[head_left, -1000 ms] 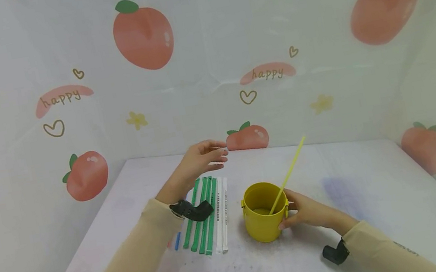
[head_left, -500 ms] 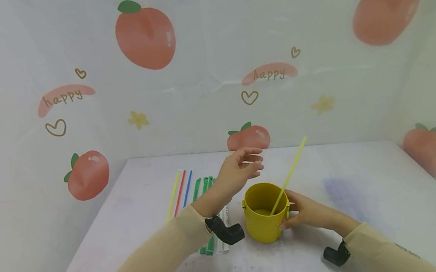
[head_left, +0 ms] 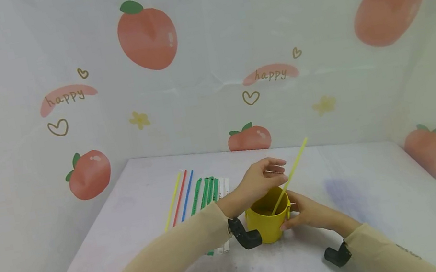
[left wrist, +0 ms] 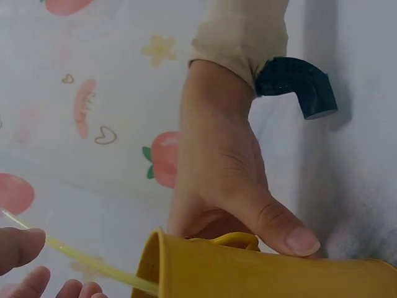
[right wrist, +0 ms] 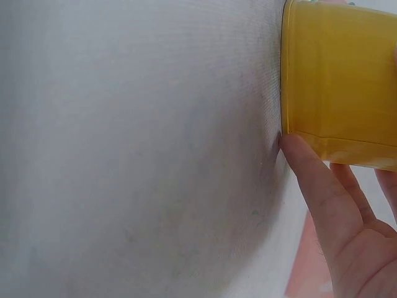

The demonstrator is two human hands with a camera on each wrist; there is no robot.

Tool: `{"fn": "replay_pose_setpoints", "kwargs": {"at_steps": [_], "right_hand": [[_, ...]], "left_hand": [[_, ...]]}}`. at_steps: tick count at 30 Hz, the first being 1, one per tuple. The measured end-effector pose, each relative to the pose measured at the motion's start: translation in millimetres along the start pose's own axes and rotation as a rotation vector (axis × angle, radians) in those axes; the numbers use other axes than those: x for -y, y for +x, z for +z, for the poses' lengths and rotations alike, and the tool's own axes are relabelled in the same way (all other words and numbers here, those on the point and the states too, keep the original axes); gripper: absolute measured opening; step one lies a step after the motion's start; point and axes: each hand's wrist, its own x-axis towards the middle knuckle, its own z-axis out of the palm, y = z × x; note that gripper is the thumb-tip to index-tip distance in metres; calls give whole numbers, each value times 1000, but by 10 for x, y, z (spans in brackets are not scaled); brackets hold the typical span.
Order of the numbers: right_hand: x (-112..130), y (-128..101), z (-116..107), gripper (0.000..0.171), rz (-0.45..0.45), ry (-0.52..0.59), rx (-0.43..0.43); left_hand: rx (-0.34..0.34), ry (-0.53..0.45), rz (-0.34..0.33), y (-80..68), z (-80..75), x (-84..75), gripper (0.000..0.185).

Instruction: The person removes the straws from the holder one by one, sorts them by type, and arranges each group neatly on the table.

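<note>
A yellow cup (head_left: 270, 229) stands on the white table (head_left: 371, 211), with a thin yellow straw (head_left: 295, 163) leaning out of it to the upper right. My right hand (head_left: 308, 212) grips the cup's right side; its thumb presses near the rim in the left wrist view, where the cup (left wrist: 248, 273) fills the bottom. My left hand (head_left: 261, 179) hovers over the cup's mouth, fingers relaxed and reaching to the straw (left wrist: 93, 264). Its thumb touches the straw while the other fingers lie just below it. In the right wrist view a finger (right wrist: 316, 186) lies against the cup's base (right wrist: 341, 81).
Left of the cup lie loose yellow, red and blue straws (head_left: 179, 197) and several green and white wrapped straws (head_left: 209, 190). Peach-printed sheets wall the table at the back and both sides. Bare tabletop lies to the right and front.
My left hand has moved right from above the wrapped straws to over the cup, reaching the straw. The right hand and the cup have stayed put.
</note>
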Motion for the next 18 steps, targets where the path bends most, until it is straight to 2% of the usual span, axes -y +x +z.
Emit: {"fn": "replay_pose_setpoints", "kwargs": {"at_steps": [6, 18], "right_hand": [[-5, 2, -7, 87, -6, -9, 2], [0, -5, -14, 91, 34, -28, 2]], "left_hand": [[33, 40, -27, 47, 64, 6, 33], [34, 129, -75, 129, 109, 17, 26]]}}
